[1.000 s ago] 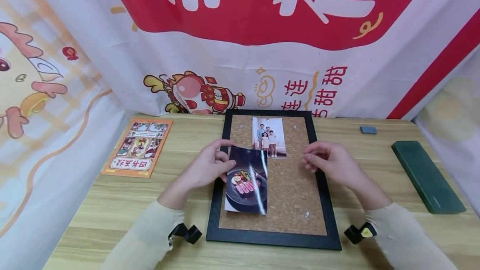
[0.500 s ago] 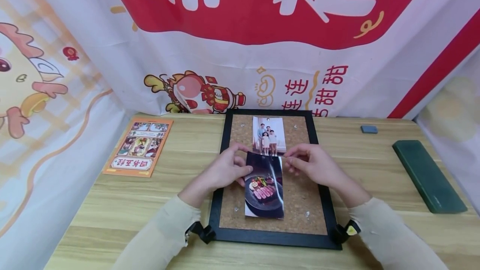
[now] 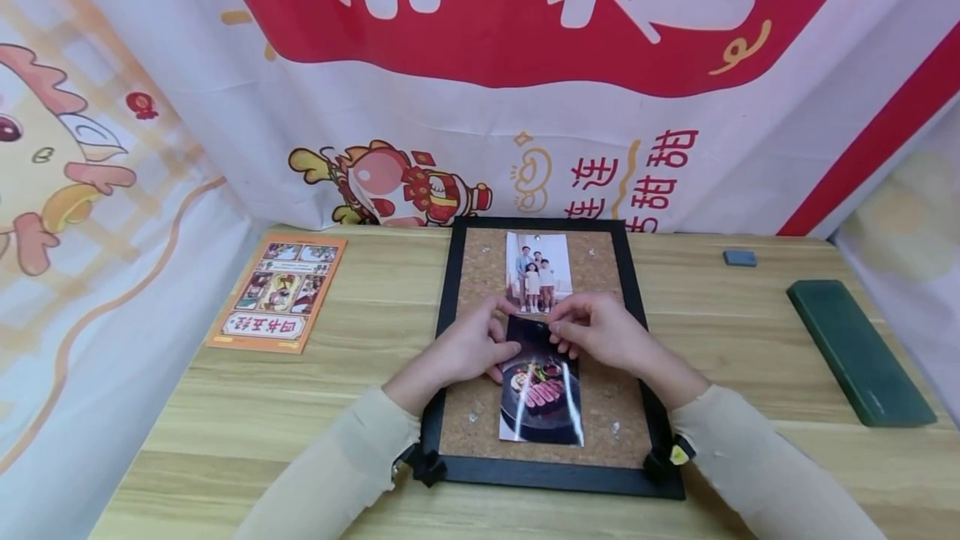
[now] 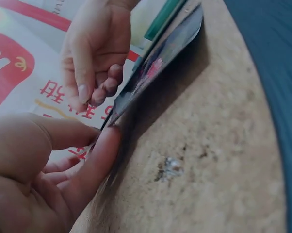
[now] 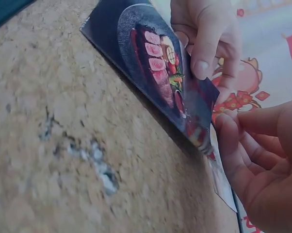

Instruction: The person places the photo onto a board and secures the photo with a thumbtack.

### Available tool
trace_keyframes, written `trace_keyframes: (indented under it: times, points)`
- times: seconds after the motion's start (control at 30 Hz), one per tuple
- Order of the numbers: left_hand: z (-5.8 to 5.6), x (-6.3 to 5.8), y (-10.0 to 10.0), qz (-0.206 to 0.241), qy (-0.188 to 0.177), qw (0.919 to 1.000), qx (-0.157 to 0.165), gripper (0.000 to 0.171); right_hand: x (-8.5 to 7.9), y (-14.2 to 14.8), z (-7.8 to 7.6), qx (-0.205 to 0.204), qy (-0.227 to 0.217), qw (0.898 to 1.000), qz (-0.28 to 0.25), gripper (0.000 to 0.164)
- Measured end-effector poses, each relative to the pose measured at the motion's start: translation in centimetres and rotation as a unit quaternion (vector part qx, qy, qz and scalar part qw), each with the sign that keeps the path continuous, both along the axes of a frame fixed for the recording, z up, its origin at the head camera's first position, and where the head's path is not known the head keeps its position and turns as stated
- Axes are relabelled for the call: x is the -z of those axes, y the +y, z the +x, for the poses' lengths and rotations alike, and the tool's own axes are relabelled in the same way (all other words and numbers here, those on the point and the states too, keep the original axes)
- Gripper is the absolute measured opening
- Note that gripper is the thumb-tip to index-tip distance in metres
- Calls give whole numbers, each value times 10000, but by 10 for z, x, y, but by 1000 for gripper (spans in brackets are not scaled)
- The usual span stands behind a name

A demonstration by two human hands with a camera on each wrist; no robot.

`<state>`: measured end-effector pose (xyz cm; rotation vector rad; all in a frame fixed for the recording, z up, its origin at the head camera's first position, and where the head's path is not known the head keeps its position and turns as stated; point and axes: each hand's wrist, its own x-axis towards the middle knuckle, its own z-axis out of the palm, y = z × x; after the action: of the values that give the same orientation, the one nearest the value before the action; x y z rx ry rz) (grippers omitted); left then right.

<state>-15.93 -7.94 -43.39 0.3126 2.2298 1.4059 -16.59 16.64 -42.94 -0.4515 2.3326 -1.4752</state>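
A glossy photo of sliced meat on a dark plate [image 3: 542,394] lies over the lower middle of a black-framed corkboard [image 3: 472,440]. My left hand [image 3: 476,344] pinches its upper left edge between thumb and finger. In the left wrist view the photo [image 4: 155,68] stands tilted off the cork. My right hand [image 3: 596,332] is at the photo's top edge, thumb and index finger pinched together on what looks like a tiny push pin, mostly hidden by the fingertips. Just above, a family photo [image 3: 536,273] is fixed to the board with a pin at its top.
Silvery pins or marks dot the cork, one near the lower right [image 3: 616,428]. An orange printed card [image 3: 277,294] lies on the wooden table [image 3: 300,423] at left. At right are a green case [image 3: 858,352] and a small blue-grey block [image 3: 740,258]. A printed curtain hangs behind.
My left hand has carried the food photo rightward from the board's left side to below the family photo. My right hand has come leftward from the right frame to the photo's top edge.
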Motion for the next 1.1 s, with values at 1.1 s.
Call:
trace_keyframes:
  times: [1.1]
  points:
    - [-22, 54, -5, -2140, 1475, 9653, 266, 49, 2, -38, -28, 328, -1512, 9845, 825, 12]
